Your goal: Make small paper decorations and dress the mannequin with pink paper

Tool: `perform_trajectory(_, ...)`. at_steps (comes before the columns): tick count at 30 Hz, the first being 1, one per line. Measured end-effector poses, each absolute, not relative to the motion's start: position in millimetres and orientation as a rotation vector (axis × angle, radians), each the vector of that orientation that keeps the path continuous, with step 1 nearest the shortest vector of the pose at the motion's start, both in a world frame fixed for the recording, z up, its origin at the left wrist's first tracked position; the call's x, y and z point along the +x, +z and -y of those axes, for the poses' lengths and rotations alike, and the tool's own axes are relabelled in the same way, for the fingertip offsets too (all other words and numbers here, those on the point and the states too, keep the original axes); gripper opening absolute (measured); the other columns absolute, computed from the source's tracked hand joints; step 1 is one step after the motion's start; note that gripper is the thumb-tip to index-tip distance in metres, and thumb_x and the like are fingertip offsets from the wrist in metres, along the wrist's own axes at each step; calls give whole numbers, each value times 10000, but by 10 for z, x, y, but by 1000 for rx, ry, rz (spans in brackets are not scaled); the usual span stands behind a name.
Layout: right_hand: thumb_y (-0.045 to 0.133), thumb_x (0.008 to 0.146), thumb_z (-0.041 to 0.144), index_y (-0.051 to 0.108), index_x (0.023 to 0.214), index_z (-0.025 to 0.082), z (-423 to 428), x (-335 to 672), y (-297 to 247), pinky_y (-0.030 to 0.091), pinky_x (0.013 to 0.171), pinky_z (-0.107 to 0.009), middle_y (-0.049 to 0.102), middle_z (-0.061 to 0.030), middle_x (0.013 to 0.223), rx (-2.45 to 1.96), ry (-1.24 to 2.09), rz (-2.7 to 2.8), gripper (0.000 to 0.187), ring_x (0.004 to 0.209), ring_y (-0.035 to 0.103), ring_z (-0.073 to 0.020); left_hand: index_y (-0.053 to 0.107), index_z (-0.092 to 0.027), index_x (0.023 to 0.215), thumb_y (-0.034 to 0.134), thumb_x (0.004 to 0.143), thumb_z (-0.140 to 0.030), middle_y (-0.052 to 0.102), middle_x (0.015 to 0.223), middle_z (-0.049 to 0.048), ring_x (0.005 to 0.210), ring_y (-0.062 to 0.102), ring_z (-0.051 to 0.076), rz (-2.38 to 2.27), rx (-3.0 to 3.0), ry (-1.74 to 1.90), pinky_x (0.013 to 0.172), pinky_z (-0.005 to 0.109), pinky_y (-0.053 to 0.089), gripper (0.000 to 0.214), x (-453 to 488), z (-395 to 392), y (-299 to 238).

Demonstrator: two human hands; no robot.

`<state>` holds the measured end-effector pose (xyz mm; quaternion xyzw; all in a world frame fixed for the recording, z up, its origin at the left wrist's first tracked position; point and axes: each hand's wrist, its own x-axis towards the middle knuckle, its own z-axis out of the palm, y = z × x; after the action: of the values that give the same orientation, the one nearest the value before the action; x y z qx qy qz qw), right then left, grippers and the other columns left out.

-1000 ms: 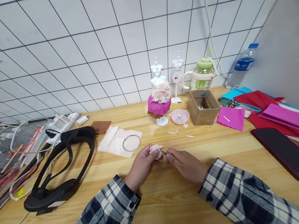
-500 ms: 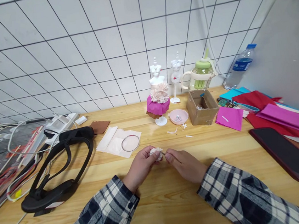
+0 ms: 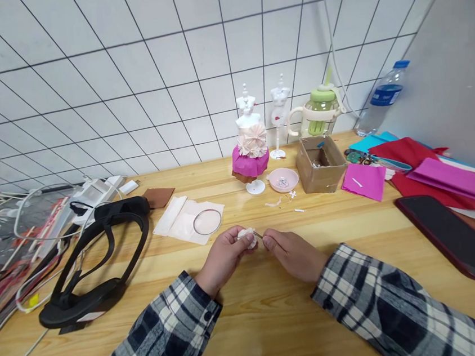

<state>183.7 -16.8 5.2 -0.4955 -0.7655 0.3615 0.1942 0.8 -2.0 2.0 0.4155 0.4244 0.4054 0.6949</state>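
Left hand has a crumpled pale piece pinched between thumb and fingers, and the right hand, just beside it, grips a thin tool pointed at that piece. Pale sheet with a thin ring lies beyond the left hand, pink dish beyond the right.

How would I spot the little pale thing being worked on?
Find the wooden table, then the two plaid sleeves reaching in. Past the left cuff, the left grip pinches the small pale piece. Unlike the flat pale sheet beneath the ring, it looks crumpled.
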Motion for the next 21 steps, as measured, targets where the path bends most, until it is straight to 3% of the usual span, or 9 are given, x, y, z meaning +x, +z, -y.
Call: perform_trajectory(21, 258, 1003, 409, 464, 888, 224, 152, 1839, -19, 386, 698, -303, 612, -33, 828, -1329, 1030, 2191, 300, 791, 578, -191, 642, -154, 788, 744, 738, -387, 614, 713, -6, 678, 524, 121, -927, 1083, 784, 678, 249, 393, 260, -46, 0, -20)
